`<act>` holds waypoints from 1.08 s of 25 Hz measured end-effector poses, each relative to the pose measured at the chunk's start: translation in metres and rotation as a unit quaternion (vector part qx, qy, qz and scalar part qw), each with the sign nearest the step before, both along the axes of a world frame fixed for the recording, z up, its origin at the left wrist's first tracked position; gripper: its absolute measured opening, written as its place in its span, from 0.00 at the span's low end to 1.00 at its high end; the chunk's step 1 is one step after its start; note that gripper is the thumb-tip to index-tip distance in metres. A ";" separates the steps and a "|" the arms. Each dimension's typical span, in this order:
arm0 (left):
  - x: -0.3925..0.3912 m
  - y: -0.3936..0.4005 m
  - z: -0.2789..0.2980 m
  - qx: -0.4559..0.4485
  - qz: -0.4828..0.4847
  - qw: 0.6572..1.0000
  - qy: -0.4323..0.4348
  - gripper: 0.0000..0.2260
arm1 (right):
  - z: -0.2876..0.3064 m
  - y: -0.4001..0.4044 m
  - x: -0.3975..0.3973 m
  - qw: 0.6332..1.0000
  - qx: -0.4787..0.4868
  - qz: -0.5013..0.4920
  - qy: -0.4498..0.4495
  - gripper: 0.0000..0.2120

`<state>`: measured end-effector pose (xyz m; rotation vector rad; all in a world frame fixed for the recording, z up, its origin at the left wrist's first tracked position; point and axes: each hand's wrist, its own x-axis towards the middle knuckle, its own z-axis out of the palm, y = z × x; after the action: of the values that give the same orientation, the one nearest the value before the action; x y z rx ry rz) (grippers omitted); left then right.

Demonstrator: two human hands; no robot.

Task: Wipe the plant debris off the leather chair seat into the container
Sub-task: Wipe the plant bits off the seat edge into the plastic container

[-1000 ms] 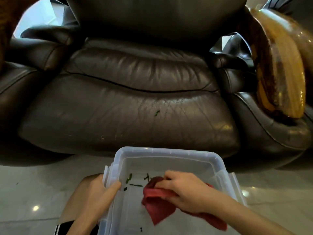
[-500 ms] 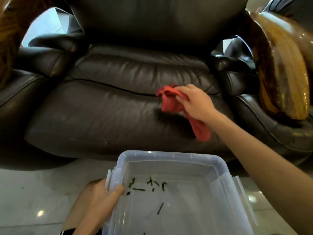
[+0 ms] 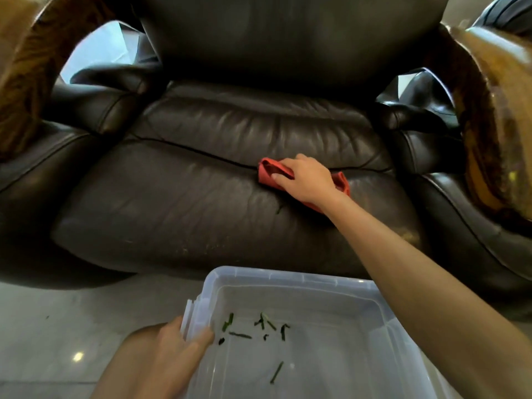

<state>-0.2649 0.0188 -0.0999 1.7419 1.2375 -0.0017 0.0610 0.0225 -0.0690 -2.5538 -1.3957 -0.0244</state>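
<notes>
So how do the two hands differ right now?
The right hand reaches out to the chair seat, pressing a red cloth flat; the left hand stays near, fingers hooked over the clear container's rim. Both are bare.

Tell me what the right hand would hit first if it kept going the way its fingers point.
The right hand, pressing the red cloth on the seat, points left and slightly back. It would probably slide along the seat toward the left armrest, with nothing visible between; depth is unclear.
</notes>
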 end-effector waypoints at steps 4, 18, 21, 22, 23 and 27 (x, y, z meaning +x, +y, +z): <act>0.002 -0.004 0.014 -0.029 0.016 0.999 -0.011 0.13 | 0.001 -0.028 -0.046 0.996 0.038 0.065 0.040 0.17; -0.005 -0.014 0.028 -0.048 0.010 0.998 -0.024 0.07 | 0.034 -0.088 -0.083 0.985 0.083 0.116 0.100 0.15; -0.003 -0.013 0.027 -0.061 0.014 0.998 -0.025 0.10 | 0.025 -0.063 -0.054 0.994 0.087 0.025 0.060 0.14; -0.003 -0.011 0.022 -0.063 0.016 0.998 -0.025 0.10 | 0.019 -0.057 -0.051 0.996 0.071 0.004 0.053 0.15; -0.004 -0.008 0.016 -0.067 0.014 0.997 -0.030 0.10 | 0.013 -0.054 -0.053 0.997 0.060 -0.009 0.052 0.15; -0.009 0.000 -0.004 -0.099 0.034 0.994 -0.042 0.01 | -0.005 -0.075 -0.103 0.994 0.038 0.054 0.087 0.16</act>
<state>-0.2736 0.0193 -0.1041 1.5138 1.1922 -0.0102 -0.0424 -0.0523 -0.0742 -2.3539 -1.4337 0.1559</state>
